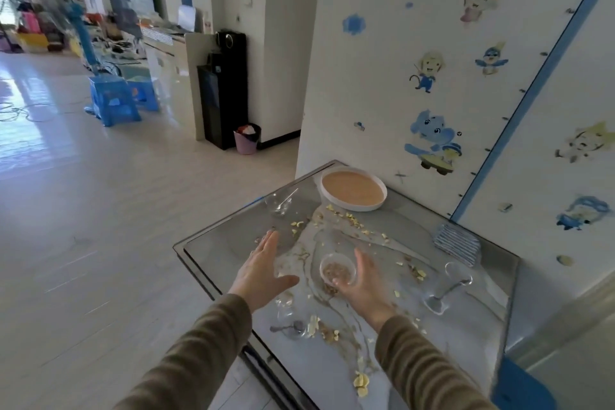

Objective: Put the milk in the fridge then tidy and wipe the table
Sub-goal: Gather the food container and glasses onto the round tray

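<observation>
Glass-topped table (216, 251) — crumb-strewn, folded striped cloth (457, 243) by its wall-side edge

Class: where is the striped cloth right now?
In the head view, the striped cloth lies on the table, far right by the wall, beyond the spoon.

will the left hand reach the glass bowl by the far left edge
Probably yes: the left hand is open and empty, and the glass bowl lies just beyond it, only crumbs between.

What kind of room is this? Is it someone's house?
Probably a home: a messy glass-topped table with a round dish, cartoon animal stickers on the wall, a pink waste bin on the floor.
</observation>
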{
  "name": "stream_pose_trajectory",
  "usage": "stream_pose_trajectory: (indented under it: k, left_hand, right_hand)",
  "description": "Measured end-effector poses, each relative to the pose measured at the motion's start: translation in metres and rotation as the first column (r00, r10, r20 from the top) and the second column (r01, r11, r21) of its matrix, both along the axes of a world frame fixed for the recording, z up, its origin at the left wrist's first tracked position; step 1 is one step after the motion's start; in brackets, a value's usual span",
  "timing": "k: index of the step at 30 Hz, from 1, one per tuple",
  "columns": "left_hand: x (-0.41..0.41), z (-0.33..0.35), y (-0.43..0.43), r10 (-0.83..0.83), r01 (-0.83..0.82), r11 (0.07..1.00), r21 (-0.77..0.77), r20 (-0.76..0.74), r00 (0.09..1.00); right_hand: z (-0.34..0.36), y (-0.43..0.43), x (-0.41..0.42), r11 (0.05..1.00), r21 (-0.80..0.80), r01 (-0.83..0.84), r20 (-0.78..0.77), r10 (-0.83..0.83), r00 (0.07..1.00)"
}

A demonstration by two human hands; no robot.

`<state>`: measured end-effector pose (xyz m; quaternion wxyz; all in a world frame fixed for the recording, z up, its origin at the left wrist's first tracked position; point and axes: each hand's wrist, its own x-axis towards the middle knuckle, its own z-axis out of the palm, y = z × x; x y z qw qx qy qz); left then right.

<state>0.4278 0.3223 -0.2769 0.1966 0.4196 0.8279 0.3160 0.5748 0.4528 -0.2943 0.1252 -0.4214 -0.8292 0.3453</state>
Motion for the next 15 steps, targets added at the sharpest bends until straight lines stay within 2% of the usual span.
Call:
stream_pose_trajectory:
  k: [7, 15]
  left_hand:
    - [-0.038, -0.034, 0.07, -0.128, 0.131, 0.99, -0.057, 0.059, 0.99]
    - [-0.075, -0.089, 0.147, -0.21, 0.232, 0.957, -0.175, 0.137, 0.968]
  right_hand:
    - [-0.03, 0.052, -0.023, 0.991, -0.042, 0.125, 0.102, -0.121, 0.987]
    - [-0.068, 0.115, -0.047, 0.965, -0.103, 0.243, 0.146, -0.227, 0.963]
